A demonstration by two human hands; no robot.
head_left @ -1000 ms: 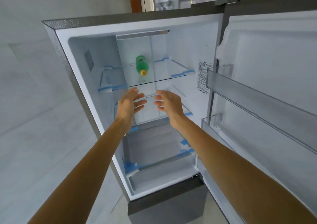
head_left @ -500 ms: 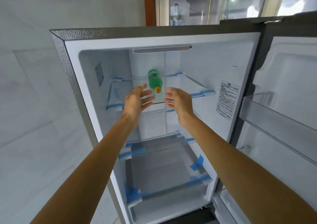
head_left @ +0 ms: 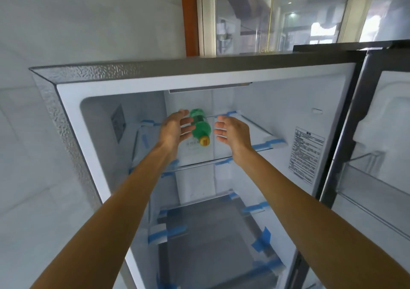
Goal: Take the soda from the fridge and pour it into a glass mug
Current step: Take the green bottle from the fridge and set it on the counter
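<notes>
At the left of the frame a pale wall (head_left: 44, 178) meets the fridge (head_left: 66, 120), whose textured metal edge frames the open white compartment. Left of centre, the left hand (head_left: 174, 130) is raised above the top glass shelf (head_left: 199, 164). Its grip is spread, fingers straight and apart. The fingertips overlap the left side of the soda bottle (head_left: 199, 125), though I cannot tell whether they touch it. The green bottle lies on its side at mid-shelf, yellow cap (head_left: 204, 141) toward the camera, with open room on the glass either side and up to the compartment ceiling. Just right of it, the right hand (head_left: 234, 132) has its grip equally spread, palm facing the bottle across a narrow gap, holding nothing. Below is a lower shelf (head_left: 210, 233) edged in blue tape. At the right, a printed sticker (head_left: 307, 155) is on the side wall, then comes the opened door (head_left: 395, 122) with its clear bin (head_left: 366, 184).
</notes>
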